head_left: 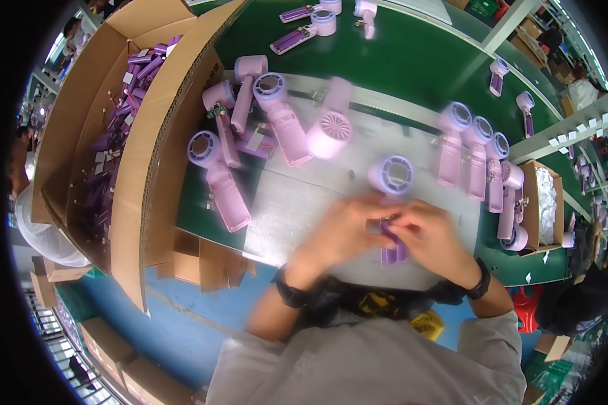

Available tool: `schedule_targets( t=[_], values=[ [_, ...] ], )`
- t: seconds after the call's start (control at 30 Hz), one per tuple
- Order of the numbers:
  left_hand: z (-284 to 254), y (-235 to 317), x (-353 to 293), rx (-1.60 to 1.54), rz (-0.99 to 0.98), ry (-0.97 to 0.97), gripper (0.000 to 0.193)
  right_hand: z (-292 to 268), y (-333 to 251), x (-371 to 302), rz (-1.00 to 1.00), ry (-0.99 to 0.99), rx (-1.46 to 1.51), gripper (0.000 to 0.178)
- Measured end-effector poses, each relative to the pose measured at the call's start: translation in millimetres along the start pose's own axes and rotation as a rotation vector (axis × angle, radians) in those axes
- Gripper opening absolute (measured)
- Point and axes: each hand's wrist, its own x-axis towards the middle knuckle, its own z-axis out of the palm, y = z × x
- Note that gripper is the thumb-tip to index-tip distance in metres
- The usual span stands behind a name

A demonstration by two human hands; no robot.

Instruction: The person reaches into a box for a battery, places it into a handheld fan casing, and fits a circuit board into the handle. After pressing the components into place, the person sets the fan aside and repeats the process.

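Note:
In front of me is a pink handheld fan with a lilac ring head (393, 174), its handle pointing toward my body. Purple battery cells (393, 254) show at the handle's near end. My left hand (341, 233) is closed around the handle's left side. From the right, my right hand (427, 236) bends over the top of the cells, thumb and fingertips pinched together near a small green-and-metal part. What lies between those fingertips is hidden and slightly blurred.
Left of the mat (284, 216), a tall cardboard box (162, 145) holds many purple battery packs. Open pink fan bodies (230, 199) lie beside it, others (450, 158) in a row at right. A small carton (530, 202) holds white pieces. More fans (323, 23) sit on the green surface beyond.

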Motion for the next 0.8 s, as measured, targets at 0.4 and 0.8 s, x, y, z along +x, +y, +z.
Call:
schedule_targets(
  t=[0.4, 0.8],
  values=[
    [18.0, -6.9, -6.4, -0.022, 0.097, 0.136, 0.058, -9.8, -15.0, -25.7, -0.309, -0.136, -0.478, 0.068],
    [16.9, -12.4, -12.6, -0.02, 0.085, 0.357, 0.036, -80.1, 83.5, 196.2, 0.066, 0.403, -1.222, 0.037]
  ],
)
